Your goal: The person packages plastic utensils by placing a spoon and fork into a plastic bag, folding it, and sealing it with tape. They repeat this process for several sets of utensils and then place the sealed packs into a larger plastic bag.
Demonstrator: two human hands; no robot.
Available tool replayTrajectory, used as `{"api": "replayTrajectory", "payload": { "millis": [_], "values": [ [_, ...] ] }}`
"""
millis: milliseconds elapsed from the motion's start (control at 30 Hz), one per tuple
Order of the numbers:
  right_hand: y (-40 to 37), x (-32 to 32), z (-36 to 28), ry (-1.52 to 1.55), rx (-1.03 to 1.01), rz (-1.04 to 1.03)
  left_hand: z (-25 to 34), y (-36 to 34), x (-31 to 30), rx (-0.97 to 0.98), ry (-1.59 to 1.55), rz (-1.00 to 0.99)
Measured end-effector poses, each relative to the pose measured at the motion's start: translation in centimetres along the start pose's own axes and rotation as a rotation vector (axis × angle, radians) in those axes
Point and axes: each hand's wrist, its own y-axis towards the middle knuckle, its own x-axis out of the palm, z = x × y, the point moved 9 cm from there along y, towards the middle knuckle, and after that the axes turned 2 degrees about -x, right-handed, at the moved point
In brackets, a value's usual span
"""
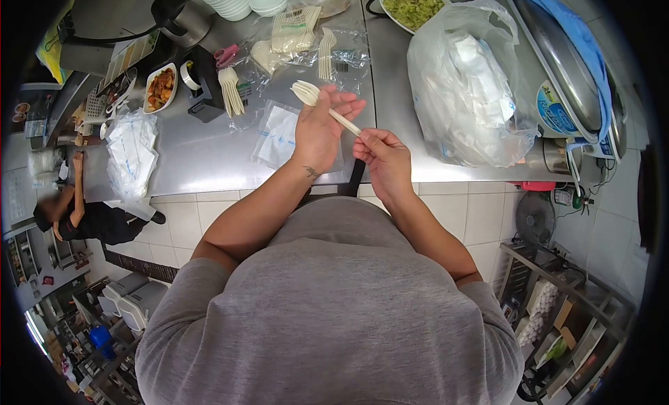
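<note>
A pale disposable fork nested with a spoon (305, 92) lies slantwise between my hands, above the steel counter. My left hand (322, 130) holds this cutlery near its upper end, thumb across it and fingers stretched out behind. At the lower end, my right hand (383, 156) pinches the handles between thumb and fingers. Just left of my left wrist lies a clear plastic packet with a white napkin (279, 137). Farther back are a bunch of pale spoons (231, 91) and a stack of pale forks (326, 53) on clear plastic wrap.
A big plastic bag of white packets (481, 91) stands on the right. Wrapped white packets (132, 154) lie left, near a dish of food (161, 88), a black tape dispenser (202, 84) and pink scissors (226, 55). Another person (97, 213) works at the far left.
</note>
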Motion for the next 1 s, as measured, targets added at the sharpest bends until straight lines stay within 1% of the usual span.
{"api": "replayTrajectory", "payload": {
  "millis": [33,100,133,200,233,267,300,333,367,400,433,467,500,567,600,667,700,800,833,900,933,1000],
  "values": [
    [0.2,-0.4,0.1,0.004,0.005,0.004,0.3,-0.2,0.2,-0.005,0.003,0.004],
    [0.6,-1.5,-1.3,-0.038,-0.107,-0.013,0.0,-1.1,-0.3,-0.142,0.196,0.086],
    [0.5,-2.3,-2.0,-0.035,-0.103,-0.011,-0.1,-1.5,-1.4,-0.146,0.198,0.089],
    [0.4,-3.9,-4.7,-0.071,-0.167,-0.063,3.3,-3.0,-2.8,0.312,1.097,0.025],
    [0.2,-5.5,-5.3,-0.065,-0.168,-0.059,4.3,-4.3,-2.3,0.461,1.278,-0.11],
    [-0.2,-6.8,-5.3,-0.113,-0.126,-0.109,4.6,-4.9,-3.1,0.46,1.283,-0.116],
    [-0.6,-7.4,-4.9,-0.162,-0.08,-0.16,3.6,-5.8,-2.6,0.482,1.56,-0.256],
    [-1.0,-8.1,-4.4,-0.159,-0.076,-0.157,2.0,-6.7,-2.4,0.495,1.834,-0.402],
    [-1.3,-8.6,-3.7,-0.27,-0.056,-0.152,1.3,-6.7,-3.4,0.389,1.914,-0.357],
    [-1.4,-8.9,-3.1,-0.382,-0.04,-0.15,0.8,-6.6,-3.6,0.39,1.918,-0.355],
    [-1.4,-8.8,-2.6,-0.447,-0.047,-0.143,0.7,-5.8,-4.5,0.305,1.868,-0.254],
    [-1.3,-8.6,-2.1,-0.444,-0.05,-0.145,0.6,-5.1,-5.5,0.222,1.812,-0.156],
    [-1.2,-8.6,-1.9,-0.52,-0.07,-0.109,0.5,-4.8,-4.9,0.224,1.815,-0.155],
    [-1.0,-8.2,-1.7,-0.634,-0.092,-0.048,0.8,-4.5,-3.3,0.288,1.69,-0.165],
    [-0.8,-7.9,-1.6,-0.628,-0.093,-0.052,0.7,-4.6,-2.5,0.289,1.697,-0.163],
    [-0.6,-7.5,-2.8,-0.702,-0.215,-0.004,0.2,-4.7,-1.1,0.24,1.722,-0.183],
    [-0.3,-7.6,-2.9,-0.699,-0.217,-0.004,0.7,-5.1,0.5,0.416,1.852,-0.21],
    [0.2,-7.6,-2.9,-0.676,-0.186,-0.011,0.1,-4.3,0.6,0.48,1.788,-0.206],
    [0.3,-7.3,-2.9,-0.618,-0.174,-0.031,-0.4,-4.3,0.9,0.482,1.789,-0.202],
    [0.5,-6.6,-2.6,-0.563,-0.16,-0.055,-1.8,-4.7,2.4,0.52,1.742,-0.286],
    [0.9,-6.3,-2.1,-0.556,-0.145,-0.066,-2.2,-4.9,2.9,0.522,1.742,-0.283],
    [1.9,-6.0,-0.9,-0.55,-0.132,-0.076,-3.9,-5.0,4.0,0.411,1.607,-0.381]
  ]
}}
